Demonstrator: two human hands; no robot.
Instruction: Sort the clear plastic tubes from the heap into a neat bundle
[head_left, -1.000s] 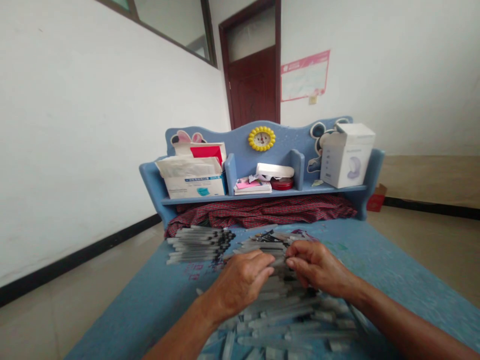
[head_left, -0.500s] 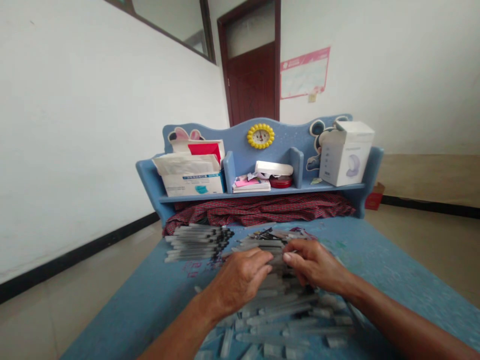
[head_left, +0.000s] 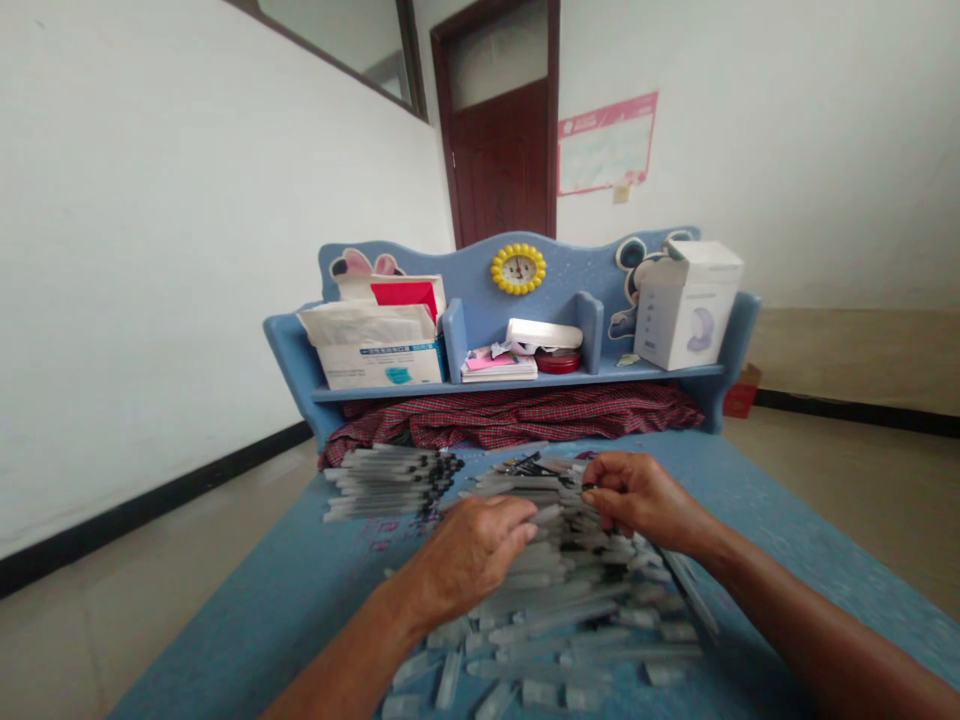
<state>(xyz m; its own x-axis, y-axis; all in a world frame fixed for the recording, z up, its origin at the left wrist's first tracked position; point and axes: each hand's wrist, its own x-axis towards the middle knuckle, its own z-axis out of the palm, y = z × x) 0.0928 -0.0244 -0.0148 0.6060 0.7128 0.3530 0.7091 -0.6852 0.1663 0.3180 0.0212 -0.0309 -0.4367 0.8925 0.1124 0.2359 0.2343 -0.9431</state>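
My left hand (head_left: 480, 550) is over the left side of a loose pile of translucent pen barrels (head_left: 540, 605). Its fingers are closed together, and a pale pen barrel (head_left: 549, 515) appears to stick out from between thumb and fingertips. To the right, my right hand (head_left: 634, 500) is raised a little above the pile, thumb and forefinger pinching a small black pen part (head_left: 589, 487). Its other fingers are curled under. Beyond my left hand lies a neat stack of pens (head_left: 382, 480), their black ends pointing right. Short clear caps (head_left: 544, 692) are scattered along the near side.
A blue shelf (head_left: 525, 380) stands at the table's far edge, bearing a mask box (head_left: 382, 362), a red round tin (head_left: 559, 361) and a white carton (head_left: 690, 310). Checked cloth (head_left: 517, 418) is bunched beneath it. Dark thin refills (head_left: 686, 585) lie beside my right forearm.
My right hand has moved up and slightly right, away from my left hand, and a small black part now shows in its pinch. My left hand has barely shifted.
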